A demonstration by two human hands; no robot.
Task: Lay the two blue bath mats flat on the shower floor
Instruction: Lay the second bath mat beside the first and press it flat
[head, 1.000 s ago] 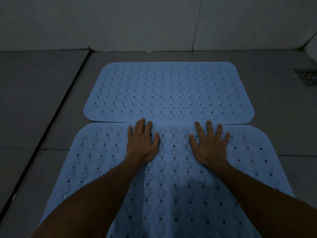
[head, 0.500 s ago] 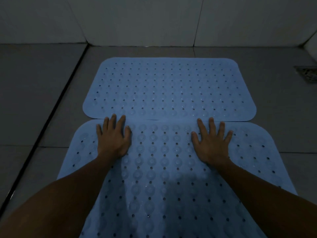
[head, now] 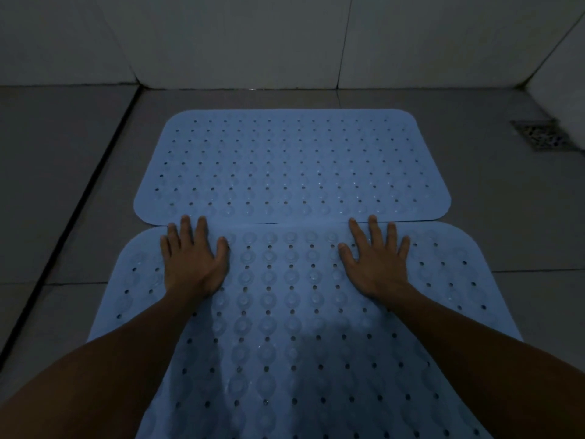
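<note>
We see a grey tiled shower floor (head: pixel 63 185) stretching to the pale tiled wall (head: pixel 221 36), and we take the near mat as our landmark for everything else. That near blue perforated rubber bath mat (head: pixel 285 312) lies spread flat on the floor closest to us, its suction cups facing up and its rounded corners visible on both sides. Just beyond its far edge lies the far blue perforated rubber bath mat (head: pixel 291 166), also flat, its near edge meeting the near mat's far edge in a line; we cannot tell whether they slightly overlap. Our 2 bare forearms reach out over the near mat. The left hand (head: pixel 193 261) rests palm-down on the near mat's far left part, fingers straight and spread, the tips reaching the seam with the far mat. The right hand (head: pixel 376 264) lies the same way on the near mat's far right part, fingers straight and splayed, gripping nothing. Well off to the right of both mats, a small square metal floor drain (head: pixel 541 136) sits in the tiles.
</note>
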